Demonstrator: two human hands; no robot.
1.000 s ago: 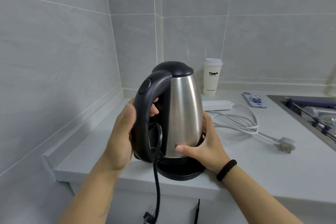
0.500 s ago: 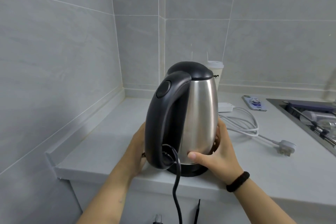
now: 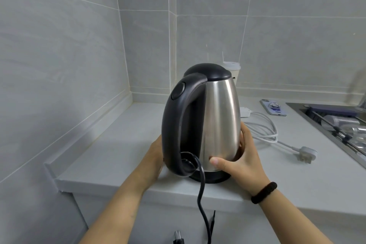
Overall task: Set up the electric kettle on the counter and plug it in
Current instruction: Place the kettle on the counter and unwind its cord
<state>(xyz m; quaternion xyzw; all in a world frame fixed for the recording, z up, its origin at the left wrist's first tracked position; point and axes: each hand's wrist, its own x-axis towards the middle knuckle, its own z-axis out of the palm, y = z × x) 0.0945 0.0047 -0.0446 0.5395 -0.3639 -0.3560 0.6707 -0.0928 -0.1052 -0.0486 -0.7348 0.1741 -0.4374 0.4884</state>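
Observation:
A stainless steel electric kettle [image 3: 217, 121] with a black lid and handle stands upright on its black base [image 3: 210, 179] near the front edge of the grey counter [image 3: 111, 150]. My right hand [image 3: 241, 160] wraps round the kettle's lower right side, thumb on the steel. My left hand [image 3: 154, 158] holds its lower left side behind the handle, fingers hidden. The black cord [image 3: 201, 194] loops at the handle's foot and hangs over the counter edge, ending in its plug [image 3: 178, 238] at the bottom of the view.
A white power strip [image 3: 245, 112] lies behind the kettle, its white cable [image 3: 265, 132] coiled and its plug [image 3: 307, 155] loose on the counter. A phone [image 3: 274, 107], a white cup [image 3: 232, 71] and a sink [image 3: 336, 123] with utensils are to the right. Tiled walls close the corner.
My left hand left the kettle's handle and dropped to its lower left side. The kettle went from tilted to upright and sits a little farther in on the counter.

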